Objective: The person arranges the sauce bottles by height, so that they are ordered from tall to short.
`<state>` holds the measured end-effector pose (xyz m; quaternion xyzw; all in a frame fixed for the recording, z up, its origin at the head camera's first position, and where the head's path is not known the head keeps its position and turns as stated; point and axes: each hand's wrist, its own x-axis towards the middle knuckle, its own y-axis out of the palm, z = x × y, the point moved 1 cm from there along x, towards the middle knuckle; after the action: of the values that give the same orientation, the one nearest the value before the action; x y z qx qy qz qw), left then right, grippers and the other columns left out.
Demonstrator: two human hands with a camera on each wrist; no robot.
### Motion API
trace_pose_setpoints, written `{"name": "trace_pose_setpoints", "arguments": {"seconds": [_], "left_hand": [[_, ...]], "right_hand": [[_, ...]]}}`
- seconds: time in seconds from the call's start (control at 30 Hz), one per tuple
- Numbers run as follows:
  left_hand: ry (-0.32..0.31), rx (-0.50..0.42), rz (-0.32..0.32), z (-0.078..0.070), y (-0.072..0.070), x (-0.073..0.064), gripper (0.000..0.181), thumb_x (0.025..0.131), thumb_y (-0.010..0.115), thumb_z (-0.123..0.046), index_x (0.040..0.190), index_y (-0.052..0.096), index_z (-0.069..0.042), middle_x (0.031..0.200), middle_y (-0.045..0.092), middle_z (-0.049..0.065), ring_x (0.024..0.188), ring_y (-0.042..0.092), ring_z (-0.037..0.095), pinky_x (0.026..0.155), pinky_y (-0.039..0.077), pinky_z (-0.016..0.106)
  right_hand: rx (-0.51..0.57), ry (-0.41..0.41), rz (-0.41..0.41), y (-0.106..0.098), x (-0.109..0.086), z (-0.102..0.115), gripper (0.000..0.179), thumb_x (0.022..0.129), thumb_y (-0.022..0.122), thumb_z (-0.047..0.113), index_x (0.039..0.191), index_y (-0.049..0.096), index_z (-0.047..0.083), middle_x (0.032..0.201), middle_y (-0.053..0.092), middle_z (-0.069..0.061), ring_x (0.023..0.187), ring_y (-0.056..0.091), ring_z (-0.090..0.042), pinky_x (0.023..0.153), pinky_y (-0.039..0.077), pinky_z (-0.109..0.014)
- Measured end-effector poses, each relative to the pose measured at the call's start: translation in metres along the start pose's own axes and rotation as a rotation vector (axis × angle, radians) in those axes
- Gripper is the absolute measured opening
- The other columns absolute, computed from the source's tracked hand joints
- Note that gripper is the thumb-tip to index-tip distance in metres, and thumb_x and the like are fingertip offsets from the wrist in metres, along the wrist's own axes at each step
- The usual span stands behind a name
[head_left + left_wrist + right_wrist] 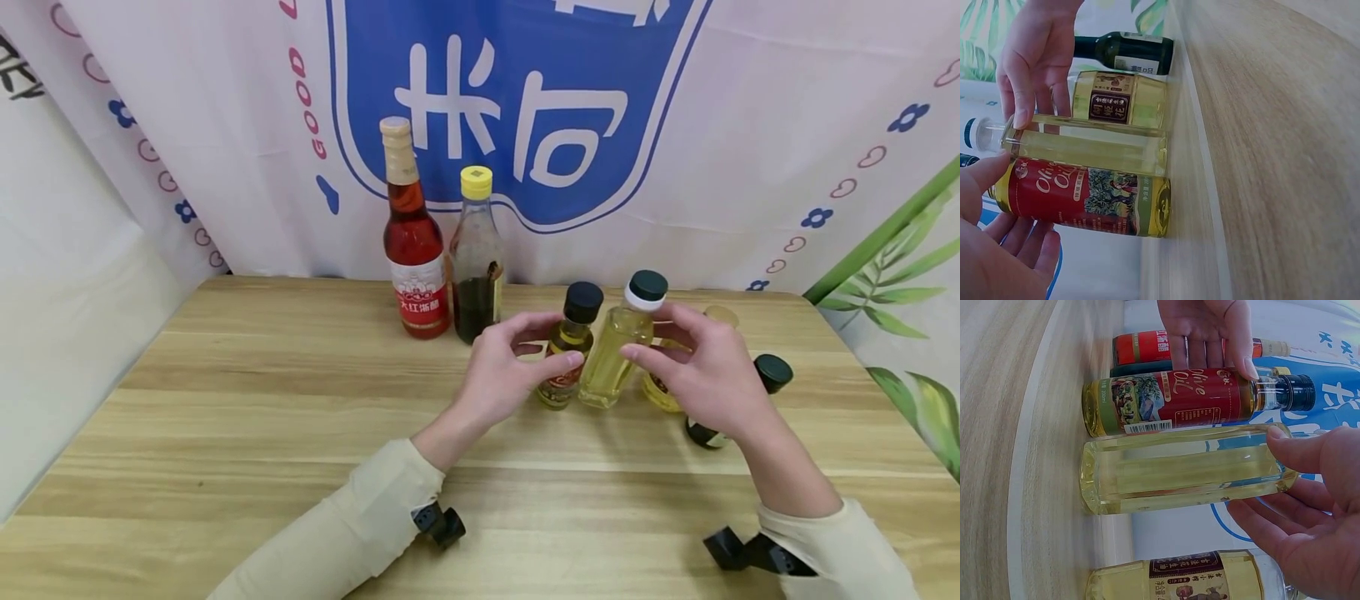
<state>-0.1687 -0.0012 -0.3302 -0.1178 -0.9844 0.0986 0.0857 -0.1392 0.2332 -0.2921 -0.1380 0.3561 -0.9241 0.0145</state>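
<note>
My left hand (501, 368) holds a small olive oil bottle (561, 385) near its neck, thumb on the near side and fingers behind. The bottle has a black cap and a red label, readable in the right wrist view. Just right of it, my right hand (708, 367) grips a clear bottle of pale yellow oil (609, 367) at its shoulder, between thumb and fingers. This bottle has a dark green cap with a white collar and leans slightly to the right in the head view. Both bottles have their bases at the wooden table (262, 417), side by side.
A red vinegar bottle (416, 267) and a yellow-capped bottle of dark liquid (477, 300) stand at the back, left of my hands. Partly hidden by my right hand are a peanut oil bottle (1110, 100) and a dark glass bottle (1138, 53). A printed curtain (277, 208) hangs behind the table.
</note>
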Motion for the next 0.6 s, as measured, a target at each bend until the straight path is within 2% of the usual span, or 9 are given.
{"name": "trace_pose_setpoints", "arguments": {"seconds": [0.2, 0.43, 0.6], "left_hand": [[0.015, 0.017, -0.004, 0.0006, 0.0009, 0.0004, 0.052, 0.09, 0.086, -0.021, 0.139, 0.069, -0.013, 0.132, 0.075, 0.006, 0.122, 0.07, 0.021, 0.107, 0.058, 0.041], [0.01, 0.051, -0.011, -0.0014, -0.0004, 0.0, 0.05, 0.09, 0.087, -0.022, 0.137, 0.07, -0.013, 0.129, 0.076, 0.006, 0.121, 0.071, 0.021, 0.11, 0.057, 0.039], [0.01, 0.058, 0.002, -0.0013, -0.0015, 0.0001, 0.05, 0.091, 0.086, -0.022, 0.137, 0.07, -0.013, 0.129, 0.076, 0.007, 0.122, 0.071, 0.021, 0.112, 0.056, 0.04]], "right_hand": [[0.008, 0.003, -0.002, 0.0002, -0.0004, -0.001, 0.047, 0.097, 0.08, 0.016, 0.139, 0.065, 0.004, 0.132, 0.07, -0.02, 0.121, 0.071, -0.038, 0.094, 0.059, -0.021], [0.026, 0.005, 0.002, 0.0009, -0.0002, -0.001, 0.048, 0.097, 0.079, 0.017, 0.141, 0.064, 0.004, 0.135, 0.069, -0.02, 0.123, 0.069, -0.038, 0.097, 0.06, -0.026], [0.024, 0.011, 0.002, 0.0012, 0.0006, 0.0001, 0.047, 0.097, 0.079, 0.015, 0.14, 0.064, 0.004, 0.135, 0.069, -0.019, 0.123, 0.07, -0.038, 0.096, 0.059, -0.024]]}}
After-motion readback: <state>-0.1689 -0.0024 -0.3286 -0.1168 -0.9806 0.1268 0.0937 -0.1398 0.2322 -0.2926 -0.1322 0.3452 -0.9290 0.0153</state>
